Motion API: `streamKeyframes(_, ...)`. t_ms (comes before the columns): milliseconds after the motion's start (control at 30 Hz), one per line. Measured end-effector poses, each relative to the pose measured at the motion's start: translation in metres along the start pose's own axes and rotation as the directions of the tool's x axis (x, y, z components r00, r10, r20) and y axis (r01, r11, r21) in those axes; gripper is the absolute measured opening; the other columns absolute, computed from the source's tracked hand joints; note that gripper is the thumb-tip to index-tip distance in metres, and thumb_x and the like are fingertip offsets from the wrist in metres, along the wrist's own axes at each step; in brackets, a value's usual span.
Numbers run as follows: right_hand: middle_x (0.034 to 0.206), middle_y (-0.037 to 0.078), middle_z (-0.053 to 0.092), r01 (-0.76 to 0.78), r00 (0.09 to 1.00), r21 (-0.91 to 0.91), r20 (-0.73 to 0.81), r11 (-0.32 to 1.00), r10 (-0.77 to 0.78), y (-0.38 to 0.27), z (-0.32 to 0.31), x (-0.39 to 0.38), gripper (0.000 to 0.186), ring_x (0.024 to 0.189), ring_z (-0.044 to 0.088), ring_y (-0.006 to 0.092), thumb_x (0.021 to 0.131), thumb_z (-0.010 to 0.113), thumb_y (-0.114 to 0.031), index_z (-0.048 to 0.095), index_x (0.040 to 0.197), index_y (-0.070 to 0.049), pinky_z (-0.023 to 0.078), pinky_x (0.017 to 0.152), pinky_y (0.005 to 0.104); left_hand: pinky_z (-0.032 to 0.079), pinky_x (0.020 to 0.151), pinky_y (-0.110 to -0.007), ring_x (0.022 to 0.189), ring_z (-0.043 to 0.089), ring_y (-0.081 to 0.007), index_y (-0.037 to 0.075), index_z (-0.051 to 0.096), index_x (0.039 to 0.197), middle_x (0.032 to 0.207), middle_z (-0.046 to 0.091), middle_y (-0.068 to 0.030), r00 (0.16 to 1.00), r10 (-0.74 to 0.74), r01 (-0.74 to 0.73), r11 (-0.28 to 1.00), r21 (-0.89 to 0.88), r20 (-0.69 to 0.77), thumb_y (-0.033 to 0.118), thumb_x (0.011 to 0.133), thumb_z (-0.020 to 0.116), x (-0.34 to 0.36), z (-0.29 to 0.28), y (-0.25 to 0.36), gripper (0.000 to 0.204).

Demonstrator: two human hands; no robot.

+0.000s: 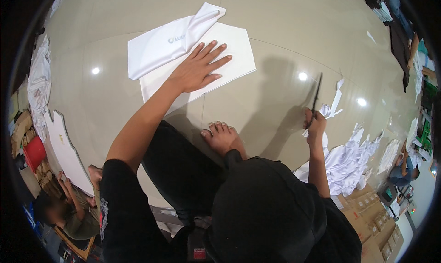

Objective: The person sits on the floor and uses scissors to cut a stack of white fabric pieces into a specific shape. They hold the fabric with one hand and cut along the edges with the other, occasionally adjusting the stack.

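Note:
My left hand [198, 70] lies flat, fingers spread, on a stiff white board [238, 44] with angled corners on the floor. A white cloth piece [154, 47] with a printed mark lies over the board's far left part, its upper end folded over. Out to the right, my right hand [314, 122] grips a pair of dark scissors [318, 92] by the handles, with the blades pointing away from me. Thin white cloth scraps [337, 95] lie on the floor just beyond that hand. Whether the blades are apart is too small to tell.
A heap of white cloth [349, 162] spreads at the right, with cardboard boxes [374, 217] behind it. At the left are another white board [65, 145], a long white cloth pile [40, 83] and a seated person [76, 217]. Another person [404, 168] sits far right. My bare foot [225, 139] stands near the board.

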State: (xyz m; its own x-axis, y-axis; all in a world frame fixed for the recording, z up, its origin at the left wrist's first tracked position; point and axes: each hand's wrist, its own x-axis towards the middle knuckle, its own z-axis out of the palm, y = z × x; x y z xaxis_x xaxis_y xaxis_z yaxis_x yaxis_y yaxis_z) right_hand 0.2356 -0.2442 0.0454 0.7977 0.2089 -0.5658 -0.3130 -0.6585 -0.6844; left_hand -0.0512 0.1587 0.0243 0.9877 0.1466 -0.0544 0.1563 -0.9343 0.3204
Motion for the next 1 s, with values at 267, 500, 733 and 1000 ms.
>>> streamKeyframes(267,0.065,-0.002,0.055,0.052,0.998,0.142,-0.025,0.988,-0.049,0.0,0.006,-0.027,0.033,0.054,0.052,0.0095,0.101,0.082,-0.026,0.064,0.083,-0.005,0.041,0.051,0.0281,0.015,0.132,-0.071,0.165,0.019,-0.0546,0.016,0.037,0.173,0.18,0.027,-0.0242,0.752,-0.491,0.503,0.859,-0.097,-0.44,0.047,0.116,0.047,0.124,0.045,0.007,0.066)
streamKeyframes(500,0.065,-0.002,0.058,0.025,0.969,0.078,0.242,0.997,-0.043,-0.014,0.05,-0.061,0.033,0.054,0.053,0.0092,0.099,0.084,-0.028,0.067,0.081,-0.005,0.043,0.052,0.0277,0.032,0.124,-0.066,0.151,0.04,-0.0525,0.004,0.058,0.149,0.156,0.05,-0.0268,0.654,-0.5,0.33,0.864,-0.381,-0.567,0.024,0.104,0.066,0.135,0.031,0.027,0.05)
streamKeyframes(733,0.065,0.0,0.06,-0.03,0.942,-0.001,0.334,1.0,0.029,-0.006,0.069,-0.065,0.032,0.053,0.055,0.0102,0.097,0.085,-0.03,0.069,0.087,-0.003,0.043,0.051,0.0287,0.042,0.112,-0.053,0.13,0.058,-0.0369,0.011,0.07,0.126,0.132,0.063,-0.0143,0.946,-0.095,-0.013,0.944,-0.329,-0.31,0.03,0.094,0.081,0.028,0.033,0.097,0.039)
streamKeyframes(1000,0.065,0.0,0.059,-0.095,0.865,0.081,0.501,0.992,0.042,-0.006,0.088,-0.063,0.029,0.052,0.058,0.0113,0.096,0.082,-0.027,0.068,0.087,-0.004,0.045,0.05,0.0289,0.042,0.117,-0.055,0.134,0.058,-0.0343,0.013,0.071,0.12,0.137,0.063,-0.0099,0.893,-0.19,0.051,0.943,-0.328,-0.408,0.02,0.099,0.076,0.032,0.05,0.097,0.024)
